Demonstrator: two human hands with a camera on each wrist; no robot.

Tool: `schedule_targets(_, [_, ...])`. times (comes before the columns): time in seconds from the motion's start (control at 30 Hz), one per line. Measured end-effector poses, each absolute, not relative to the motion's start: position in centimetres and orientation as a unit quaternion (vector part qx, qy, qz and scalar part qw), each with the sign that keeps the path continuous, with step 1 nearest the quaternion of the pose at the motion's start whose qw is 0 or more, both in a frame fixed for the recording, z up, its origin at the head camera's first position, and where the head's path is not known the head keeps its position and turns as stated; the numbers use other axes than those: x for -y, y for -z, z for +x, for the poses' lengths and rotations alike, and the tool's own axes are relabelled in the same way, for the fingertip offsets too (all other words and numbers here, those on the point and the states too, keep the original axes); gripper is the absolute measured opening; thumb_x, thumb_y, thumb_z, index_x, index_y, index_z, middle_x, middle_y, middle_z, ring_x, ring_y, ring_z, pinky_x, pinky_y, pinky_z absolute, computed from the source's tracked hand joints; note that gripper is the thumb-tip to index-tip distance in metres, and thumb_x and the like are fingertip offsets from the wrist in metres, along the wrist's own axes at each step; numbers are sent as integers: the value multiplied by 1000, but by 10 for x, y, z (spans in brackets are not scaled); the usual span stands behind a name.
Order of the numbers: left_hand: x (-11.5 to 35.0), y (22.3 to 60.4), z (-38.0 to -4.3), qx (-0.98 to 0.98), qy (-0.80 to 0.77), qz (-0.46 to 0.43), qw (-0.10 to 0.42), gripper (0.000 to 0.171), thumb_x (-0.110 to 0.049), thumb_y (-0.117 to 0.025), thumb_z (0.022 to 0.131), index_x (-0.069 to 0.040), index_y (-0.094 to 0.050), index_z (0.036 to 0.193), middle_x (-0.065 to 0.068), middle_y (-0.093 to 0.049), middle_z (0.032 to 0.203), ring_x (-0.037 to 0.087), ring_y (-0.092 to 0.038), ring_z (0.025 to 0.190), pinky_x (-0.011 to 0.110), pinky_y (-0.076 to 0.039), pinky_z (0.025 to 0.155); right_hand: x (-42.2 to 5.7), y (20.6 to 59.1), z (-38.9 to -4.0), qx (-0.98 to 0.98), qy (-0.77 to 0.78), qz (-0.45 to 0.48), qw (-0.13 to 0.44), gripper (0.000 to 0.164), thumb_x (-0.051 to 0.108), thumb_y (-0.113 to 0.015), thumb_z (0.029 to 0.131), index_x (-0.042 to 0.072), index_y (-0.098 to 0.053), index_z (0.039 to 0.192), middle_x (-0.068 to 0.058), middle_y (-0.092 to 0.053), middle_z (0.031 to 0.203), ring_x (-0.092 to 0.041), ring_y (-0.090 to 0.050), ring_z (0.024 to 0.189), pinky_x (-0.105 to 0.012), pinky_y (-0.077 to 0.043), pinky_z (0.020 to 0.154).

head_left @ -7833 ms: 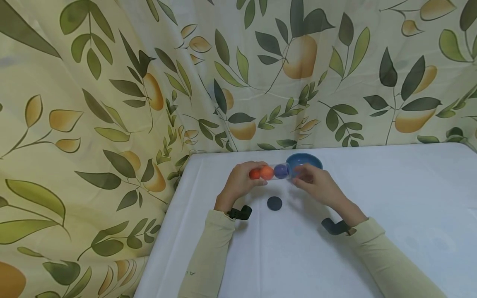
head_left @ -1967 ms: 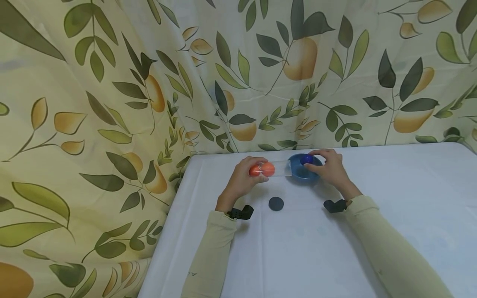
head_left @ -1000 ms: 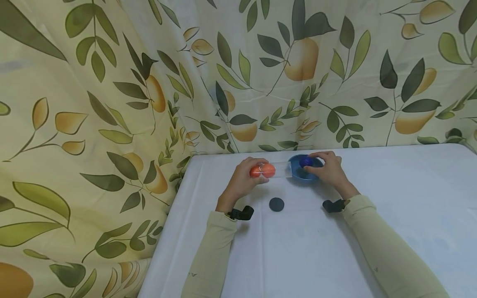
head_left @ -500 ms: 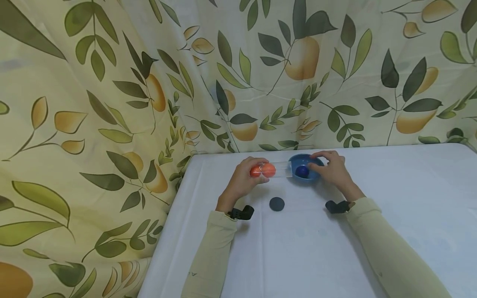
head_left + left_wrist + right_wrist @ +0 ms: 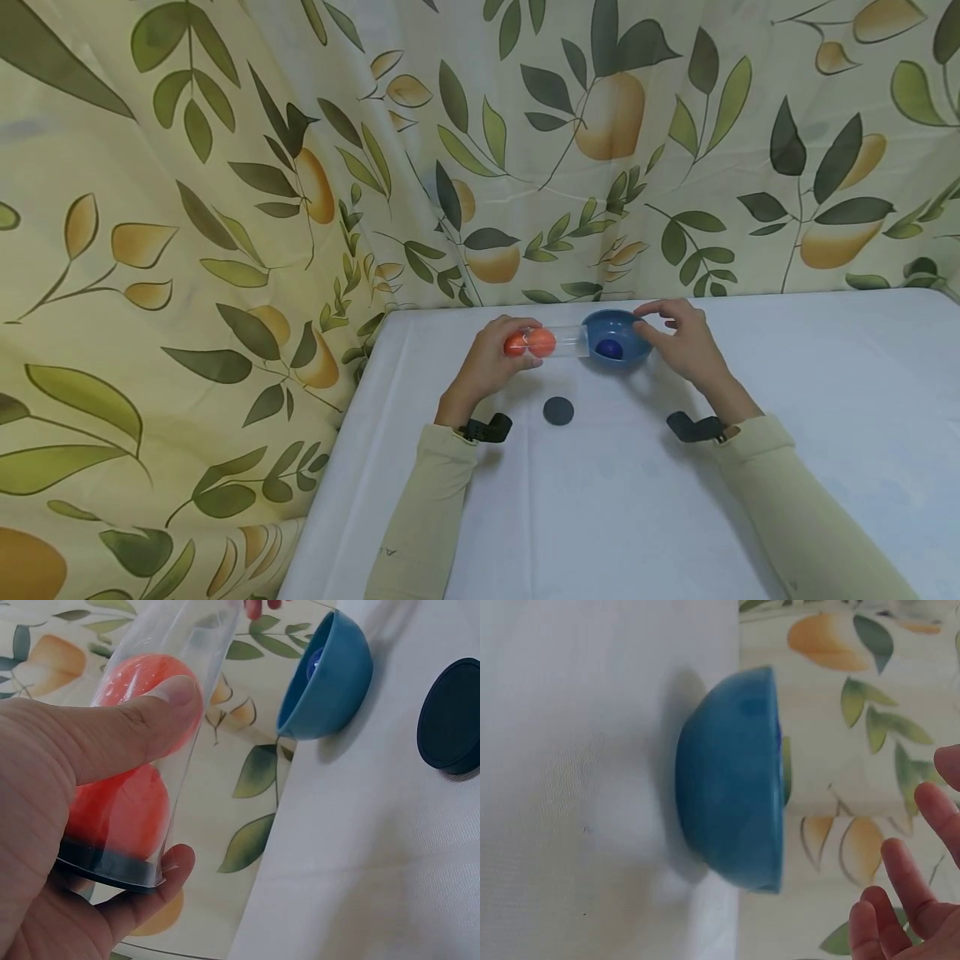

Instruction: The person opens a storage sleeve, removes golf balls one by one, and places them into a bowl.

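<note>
While the left hand point(image 5: 482, 360) grips the clear tube point(image 5: 572, 342), two orange balls point(image 5: 541, 342) still inside, left of the bowl point(image 5: 637, 354), the blue ball point(image 5: 609, 349) now lies released in it; the right hand point(image 5: 687, 339), fingers empty, hangs right of the bowl.

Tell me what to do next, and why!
Perhaps the left hand should tip the tube toward the bowl, since two orange balls sit at the end away from the bowl and the right hand holds nothing, so it could take one.
</note>
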State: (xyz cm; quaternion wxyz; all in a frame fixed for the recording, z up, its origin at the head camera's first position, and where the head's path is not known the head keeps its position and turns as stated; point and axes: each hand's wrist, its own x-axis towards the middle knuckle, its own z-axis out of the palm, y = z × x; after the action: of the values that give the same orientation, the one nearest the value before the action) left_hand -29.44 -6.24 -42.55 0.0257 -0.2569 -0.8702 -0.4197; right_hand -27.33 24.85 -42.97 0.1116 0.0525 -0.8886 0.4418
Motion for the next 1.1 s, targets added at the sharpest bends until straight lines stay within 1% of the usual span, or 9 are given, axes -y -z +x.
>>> schedule_targets(0.17, [61, 425, -293, 872, 416, -255, 24, 52, -13, -85, 83, -21, -67, 131, 5, -65, 124, 21, -58, 117, 39, -50, 104, -243, 425, -263, 885, -442, 85, 121, 29, 18, -62, 102, -2, -65, 123, -25, -57, 131, -43, -45, 129, -65, -38, 108])
schedule_targets(0.2, [61, 424, -293, 872, 417, -254, 23, 52, -13, -85, 83, -21, -67, 132, 4, -65, 124, 21, -58, 117, 39, -50, 104, -241, 424, -261, 885, -440, 89, 122, 28, 17, -62, 102, -2, -65, 122, -23, -59, 129, -40, -48, 125, -61, -41, 107])
schedule_targets(0.27, [60, 424, -292, 873, 418, -249, 19, 53, -13, -86, 83, -22, -67, 132, 3, -65, 124, 20, -57, 117, 39, -50, 103, -236, 423, -257, 887, -436, 96, 119, 27, 17, -63, 102, 0, -65, 122, -20, -64, 123, -31, -56, 116, -46, -48, 102])
schedule_targets(0.37, [59, 425, -292, 876, 416, -244, 13, 53, -14, -86, 83, -24, -68, 132, 1, -65, 123, 19, -57, 116, 37, -50, 100, -229, 423, -254, 892, -430, 102, 95, 28, 23, -64, 102, 4, -66, 122, -14, -69, 114, -20, -61, 101, -25, -50, 86])
schedule_targets(0.43, [58, 425, -291, 878, 413, -243, 11, 53, -15, -86, 83, -24, -68, 131, 0, -64, 122, 18, -56, 115, 36, -49, 98, -223, 424, -252, 894, -428, 111, 74, 29, 27, -65, 101, 7, -66, 123, -11, -71, 111, -18, -61, 96, -19, -50, 79])
schedule_targets(0.57, [58, 426, -291, 880, 405, -247, 15, 52, -16, -86, 83, -24, -68, 131, -1, -64, 122, 18, -57, 114, 34, -50, 97, -216, 427, -252, 890, -433, 135, 42, 36, 31, -67, 100, 8, -65, 128, -10, -71, 112, -22, -61, 97, -25, -52, 78])
schedule_targets(0.73, [57, 425, -290, 883, 396, -250, 18, 53, -17, -87, 83, -24, -68, 131, -1, -65, 123, 18, -57, 117, 35, -50, 100, -213, 429, -251, 884, -439, 158, 14, 43, 26, -68, 100, 6, -59, 137, -12, -69, 115, -26, -63, 98, -27, -54, 76])
schedule_targets(0.9, [56, 422, -289, 888, 381, -256, 20, 52, -18, -86, 83, -24, -68, 131, 0, -64, 123, 18, -56, 117, 37, -49, 101, -213, 433, -252, 883, -435, 175, 9, 43, 23, -67, 100, 7, -56, 139, -12, -69, 116, -26, -65, 96, -28, -55, 76])
schedule_targets(1.1, [55, 419, -288, 896, 360, -259, 23, 51, -18, -85, 85, -24, -67, 133, 1, -63, 126, 18, -54, 118, 38, -50, 100, -212, 435, -253, 882, -440, 170, 5, 48, 24, -69, 99, 5, -55, 140, -13, -69, 118, -26, -66, 96, -29, -55, 78])
